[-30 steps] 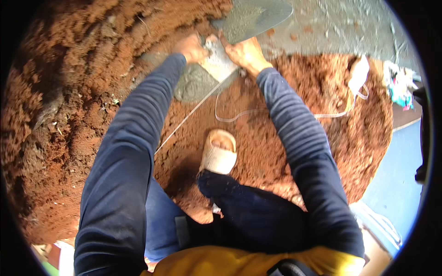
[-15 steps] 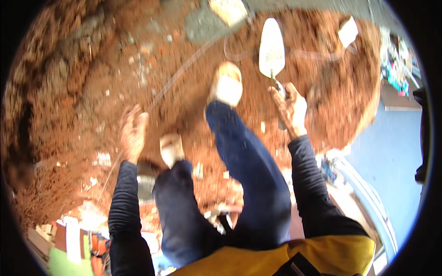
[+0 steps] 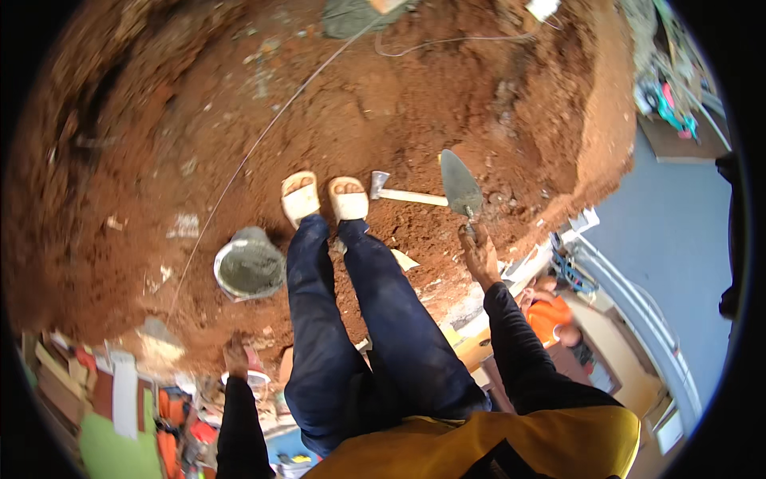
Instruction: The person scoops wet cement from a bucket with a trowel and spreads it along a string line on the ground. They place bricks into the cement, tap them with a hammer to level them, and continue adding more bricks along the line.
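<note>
My right hand (image 3: 480, 257) is closed round the handle of a pointed trowel (image 3: 460, 184), whose grey metal blade points away from me. Beneath the blade, the end of a light wooden handle shows; it belongs to a hatchet-like tool (image 3: 411, 196) lying on the red soil. Down at the lower left, my left hand (image 3: 236, 357) hangs low over the clutter, small and dim, its fingers too unclear to read. Nearest in front of it stands a bucket (image 3: 250, 263) holding grey wet mortar, just left of my legs.
My feet in pale sandals (image 3: 301, 199) stand on uneven red soil (image 3: 359, 104). A thin string (image 3: 263, 137) runs across the ground. A grey mound (image 3: 347, 17) lies at the far edge. Boards (image 3: 120, 431) and a person in orange (image 3: 549, 318) are behind, near a blue-grey floor (image 3: 662, 231).
My feet have come side by side, the right one drawn back. Both hands are lower in view, the trowel still in the right. The bucket and hatchet-like tool now show fully.
</note>
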The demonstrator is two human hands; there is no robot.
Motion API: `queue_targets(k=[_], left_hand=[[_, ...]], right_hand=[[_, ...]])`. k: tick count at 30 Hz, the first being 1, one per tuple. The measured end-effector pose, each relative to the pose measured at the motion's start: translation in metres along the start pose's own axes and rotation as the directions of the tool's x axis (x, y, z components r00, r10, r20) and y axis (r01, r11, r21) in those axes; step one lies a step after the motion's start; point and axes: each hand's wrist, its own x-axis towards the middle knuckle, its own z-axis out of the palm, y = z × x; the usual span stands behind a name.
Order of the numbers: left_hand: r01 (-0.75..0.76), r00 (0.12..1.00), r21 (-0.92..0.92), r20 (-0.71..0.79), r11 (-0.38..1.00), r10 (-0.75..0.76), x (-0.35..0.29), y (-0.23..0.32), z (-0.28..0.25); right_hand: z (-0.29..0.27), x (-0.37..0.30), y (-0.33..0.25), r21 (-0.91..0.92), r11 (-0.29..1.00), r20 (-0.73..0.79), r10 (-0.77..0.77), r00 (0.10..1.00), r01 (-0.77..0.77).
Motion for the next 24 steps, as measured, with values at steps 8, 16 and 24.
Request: queue_targets(k=[8,16,24], left_hand=[[-0.023,0.969,-0.197,-0.245,0.98,-0.027,-0.051,0.032,0.119],[-0.038,0.91,-0.65,-0.337,0.759,-0.243,0.012,-0.054,0.172],[-0.077,0.872,-0.86,-0.304,0.505,-0.385,0.16,-0.119,0.195]], right_hand=[[0.031,-0.038,-0.101,-0.113,0.994,0.474,0.056,0.879,-0.003],[0.174,-0.069,-0.221,-0.365,0.379,0.873,-0.177,0.454,0.85],[0.461,-0.059,-0.186,-0.155,-0.278,0.984,0.036,0.172,0.948]])
